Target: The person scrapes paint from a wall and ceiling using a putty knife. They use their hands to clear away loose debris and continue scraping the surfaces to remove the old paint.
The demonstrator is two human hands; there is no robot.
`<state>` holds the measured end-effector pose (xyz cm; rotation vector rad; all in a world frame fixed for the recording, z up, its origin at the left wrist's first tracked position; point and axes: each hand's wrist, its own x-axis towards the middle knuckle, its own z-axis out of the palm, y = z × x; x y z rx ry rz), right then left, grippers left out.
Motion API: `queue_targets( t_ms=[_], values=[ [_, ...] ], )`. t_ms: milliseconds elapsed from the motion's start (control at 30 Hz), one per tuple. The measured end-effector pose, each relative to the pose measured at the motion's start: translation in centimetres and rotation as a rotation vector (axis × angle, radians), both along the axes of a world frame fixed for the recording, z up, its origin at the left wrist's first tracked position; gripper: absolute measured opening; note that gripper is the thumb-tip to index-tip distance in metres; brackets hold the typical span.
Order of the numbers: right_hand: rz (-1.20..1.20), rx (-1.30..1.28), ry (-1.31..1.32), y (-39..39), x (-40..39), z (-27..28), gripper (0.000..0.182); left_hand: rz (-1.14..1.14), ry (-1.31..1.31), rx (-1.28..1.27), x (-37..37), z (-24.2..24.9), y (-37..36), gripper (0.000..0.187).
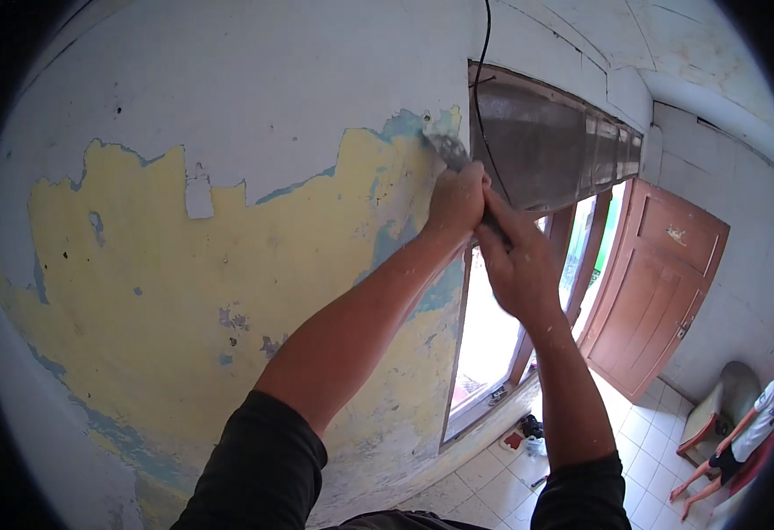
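My left hand (457, 203) is closed round the front of a scraper (448, 148), close behind its grey blade. Behind it, my right hand (521, 265) grips the dark handle of the same tool. The blade's tip meets the wall at the upper edge of a bared patch, near the window's top left corner. Around it, pale paint (290, 71) ends in a ragged line. Below that line the wall shows an older yellow layer (290, 256) with blue-green spots (396, 247). Both hands hide most of the handle.
Right of the hands is a window (493, 327) with a dark panel (537, 132) above, crossed by a hanging black cable (487, 35). Farther right stand a brown door (656, 274) and a chair (713, 411). A seated person (762, 420) is at the far right. Small items (528, 433) lie on the tiles.
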<state>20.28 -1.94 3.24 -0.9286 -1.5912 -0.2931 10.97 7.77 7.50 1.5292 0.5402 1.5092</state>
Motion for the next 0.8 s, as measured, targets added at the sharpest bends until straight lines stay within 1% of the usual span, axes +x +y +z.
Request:
queue_targets(
  t_ms=[33, 67, 100, 133, 200, 233, 333, 367, 400, 467, 500, 567, 600, 667, 700, 733, 800],
  values=[
    [0.021, 0.068, -0.005, 0.2, 0.0, -1.4, 0.043, -0.001, 0.003, 0.003, -0.3, -1.2, -0.4, 0.027],
    [0.045, -0.029, 0.024, -0.8, 0.0, -2.5, 0.045, 0.036, 0.096, -0.019, -0.6, -2.7, -0.5, 0.027],
    [0.049, -0.072, 0.023, -1.3, 0.2, -4.0, 0.045, 0.075, 0.187, -0.042, -0.8, -4.1, -0.7, 0.027],
    [0.053, -0.114, 0.023, -1.5, 0.4, -5.4, 0.046, 0.077, 0.190, -0.038, -0.7, -5.2, -1.2, 0.027],
    [0.085, -0.058, 0.079, -1.5, 0.0, -7.5, 0.048, 0.083, 0.193, -0.058, -0.4, -6.9, -1.9, 0.028],
    [0.072, -0.056, 0.063, -1.3, 0.1, -7.0, 0.047, 0.085, 0.195, -0.058, -0.5, -6.3, -1.4, 0.028],
    [0.067, -0.060, 0.095, 0.9, 0.1, -4.1, 0.046, 0.138, 0.303, 0.083, -0.5, -3.4, 0.9, 0.035],
    [0.076, -0.061, 0.112, 0.5, 0.1, -3.7, 0.044, 0.064, 0.159, -0.078, 0.2, -3.1, 0.5, 0.031],
    [0.076, -0.065, 0.110, 0.4, 0.5, -3.9, 0.044, 0.064, 0.157, -0.082, 0.6, -3.7, 0.8, 0.031],
    [0.041, -0.075, 0.017, 0.3, 1.5, -4.5, 0.044, 0.170, 0.211, 0.189, 1.0, -5.4, 1.6, 0.032],
    [0.038, -0.068, 0.020, 0.1, 1.8, -5.1, 0.044, 0.167, 0.213, 0.197, 1.3, -6.0, 1.2, 0.032],
    [0.095, -0.067, 0.043, -0.8, 1.8, -6.8, 0.045, 0.060, 0.081, -0.052, 1.4, -7.2, -0.7, 0.033],
    [0.096, -0.061, 0.036, 0.0, 1.9, -5.9, 0.045, 0.061, 0.073, -0.045, 1.2, -6.1, -0.2, 0.033],
    [0.095, -0.036, 0.032, 1.4, 1.6, -3.4, 0.046, 0.117, 0.182, 0.089, 0.4, -3.5, 1.1, 0.032],
    [0.099, -0.039, 0.072, 1.5, 1.4, -2.8, 0.047, 0.107, 0.179, 0.067, 0.8, -2.5, 1.2, 0.032],
    [0.094, -0.043, 0.069, 1.2, 1.8, -2.6, 0.047, 0.102, 0.176, 0.063, 1.1, -2.5, 1.0, 0.032],
    [0.059, -0.087, 0.031, 0.6, 2.5, -2.8, 0.048, 0.048, 0.126, -0.071, 1.6, -2.8, 0.4, 0.031]
  ],
)
